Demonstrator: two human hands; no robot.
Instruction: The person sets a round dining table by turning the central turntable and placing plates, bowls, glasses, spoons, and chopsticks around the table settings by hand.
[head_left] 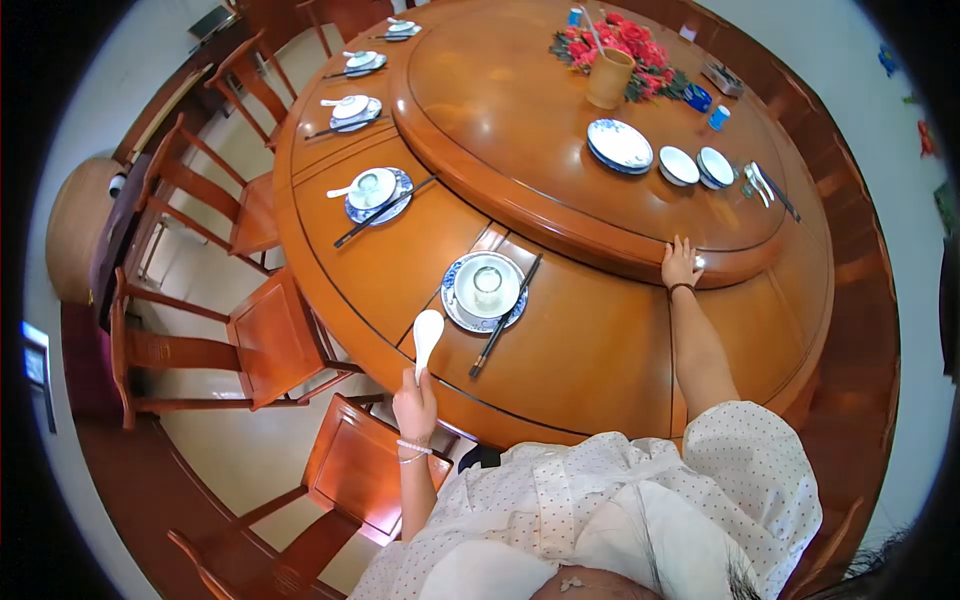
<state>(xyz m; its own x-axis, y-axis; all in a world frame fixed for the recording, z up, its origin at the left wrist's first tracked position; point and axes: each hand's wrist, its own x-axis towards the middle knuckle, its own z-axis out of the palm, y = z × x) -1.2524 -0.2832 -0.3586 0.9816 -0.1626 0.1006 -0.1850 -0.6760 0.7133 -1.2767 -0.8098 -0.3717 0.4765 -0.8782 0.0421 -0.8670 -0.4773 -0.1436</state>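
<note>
My left hand [414,405] grips a white soup spoon [428,335] by its handle, bowl end up, near the table's front edge. Just beyond the spoon is a blue-patterned plate [452,312] bearing a white bowl [465,298] with a small glass [488,281] in it. Dark chopsticks [506,316] lie along that plate's right side. My right hand [682,264] rests with fingers stretched out on the rim of the wooden turntable [560,232], holding nothing.
Similar place settings, such as one with a plate [400,207], curve along the table's left side. The turntable carries stacked plates [619,145], bowls [679,166], spoons [757,186], a bamboo holder [610,78] and red flowers [640,45]. Wooden chairs [275,325] stand at left.
</note>
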